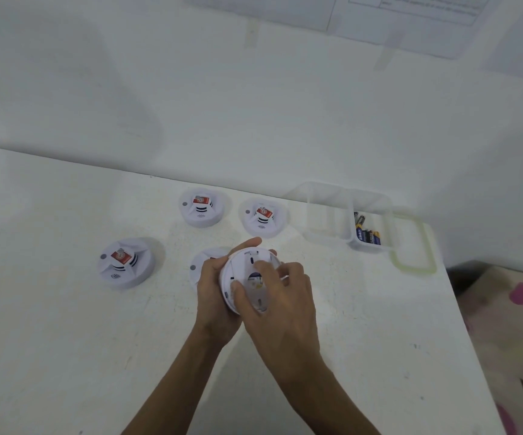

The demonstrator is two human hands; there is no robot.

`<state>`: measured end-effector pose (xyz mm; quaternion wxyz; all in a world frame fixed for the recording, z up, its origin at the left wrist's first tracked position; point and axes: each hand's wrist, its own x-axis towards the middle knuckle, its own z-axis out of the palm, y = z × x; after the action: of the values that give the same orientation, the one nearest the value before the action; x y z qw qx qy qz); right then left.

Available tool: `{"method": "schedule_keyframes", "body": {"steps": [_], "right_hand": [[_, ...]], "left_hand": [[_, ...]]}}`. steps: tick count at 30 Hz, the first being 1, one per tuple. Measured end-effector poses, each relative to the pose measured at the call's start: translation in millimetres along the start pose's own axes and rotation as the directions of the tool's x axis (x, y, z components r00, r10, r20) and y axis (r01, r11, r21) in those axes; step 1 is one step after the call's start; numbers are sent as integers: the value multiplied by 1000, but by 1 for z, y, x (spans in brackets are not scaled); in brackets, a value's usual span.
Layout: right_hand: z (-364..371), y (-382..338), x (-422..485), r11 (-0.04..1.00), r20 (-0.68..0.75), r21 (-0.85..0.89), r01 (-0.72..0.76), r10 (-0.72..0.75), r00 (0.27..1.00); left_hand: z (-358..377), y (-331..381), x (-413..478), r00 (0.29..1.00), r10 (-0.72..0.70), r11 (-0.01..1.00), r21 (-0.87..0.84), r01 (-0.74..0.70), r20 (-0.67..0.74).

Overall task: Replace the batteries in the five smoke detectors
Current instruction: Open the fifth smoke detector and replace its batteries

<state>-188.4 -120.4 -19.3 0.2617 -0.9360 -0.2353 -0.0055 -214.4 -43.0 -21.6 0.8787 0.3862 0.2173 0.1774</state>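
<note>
The left hand (214, 293) holds the smoke detector (247, 259) above the middle of the table (65, 340), back face up, its grip curled round the rim. The right hand (285, 296) closes its grip on that back face with thumb and fingers. The second detector (202, 208) and third detector (261, 216) rest near the far edge, the fourth detector (125, 263) toward the left edge and the fifth detector (202, 262) partly hidden behind the left hand, while the clear container (332, 215) holding batteries (367, 232) stands at the far right corner.
</note>
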Motion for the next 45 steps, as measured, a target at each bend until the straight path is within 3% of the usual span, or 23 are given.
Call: {"method": "schedule_keyframes", "body": {"steps": [3, 4, 8, 15, 18, 23, 27, 31, 34, 38, 40, 42, 44, 45], "right_hand": [[1, 0, -1, 986, 185, 131, -105, 80, 980], [2, 1, 0, 989, 224, 94, -113, 90, 971], [-8, -4, 2, 996, 123, -21, -83, 85, 989], [-11, -6, 1, 995, 90, 40, -87, 83, 992], [-9, 6, 0, 985, -1, 169, 22, -22, 1000], [-22, 32, 4, 930, 16, 352, 102, -115, 993], [-24, 32, 0, 913, 50, 403, 65, -93, 994], [-28, 24, -4, 848, 218, 496, -188, 88, 972], [-30, 22, -4, 797, 265, 561, -224, 84, 961], [-34, 31, -4, 657, 286, 695, -292, 120, 951], [-33, 40, -2, 486, 332, 783, -389, 204, 921], [-33, 47, 1, 248, 436, 832, -496, 260, 862], [-35, 52, 2, 42, 502, 850, -525, 238, 832], [-36, 54, 2, -7, 504, 857, -516, 223, 834]], "left_hand": [[-3, -4, 4, 1000, 16, 999, 35, -16, -19], [-3, -4, 4, 1000, 11, 999, 32, -11, -16], [-5, -7, 6, 1000, 26, 1000, 3, -26, -15], [-14, -15, 11, 1000, -9, 999, -52, 10, 13], [-27, -17, 16, 999, -30, 997, -70, 32, 18], [-34, -13, 18, 996, -63, 996, -67, 67, 61], [-32, -8, 17, 987, -68, 994, 93, 55, 147], [-18, 1, 15, 984, -131, 950, 299, 91, 117], [-12, 6, 9, 997, -25, 888, 459, -12, 74], [-7, 15, 1, 987, 16, 849, 519, -97, 158], [-12, 17, 1, 990, 5, 881, 467, -71, 140], [-20, 18, 2, 991, 6, 889, 452, -66, 133], [-25, 19, 1, 985, 21, 866, 489, -104, 173], [-25, 20, 0, 979, 20, 843, 523, -125, 201]]}}
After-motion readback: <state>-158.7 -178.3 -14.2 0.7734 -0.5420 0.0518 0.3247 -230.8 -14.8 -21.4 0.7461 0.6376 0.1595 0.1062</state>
